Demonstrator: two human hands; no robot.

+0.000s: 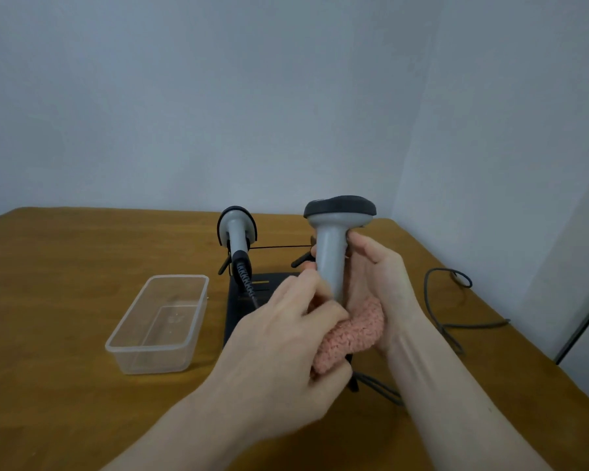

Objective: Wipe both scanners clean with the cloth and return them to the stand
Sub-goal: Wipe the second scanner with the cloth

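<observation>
A grey scanner (pixel 332 246) with a dark head stands upright in the air, its handle pointing down. My right hand (pixel 378 283) grips that handle from the right. My left hand (pixel 286 338) holds a pink fluffy cloth (pixel 351 338) against the handle's lower end. A second grey scanner (pixel 237 232) hangs on the black stand (pixel 242 300) behind, with a coiled black cable running down from it. The stand's right hook is partly hidden behind the held scanner.
A clear plastic tub (pixel 160 321) sits on the wooden table (pixel 65 283) left of the stand. A dark cable (pixel 439 311) loops across the table at the right, near the table's right edge. A pale wall rises behind.
</observation>
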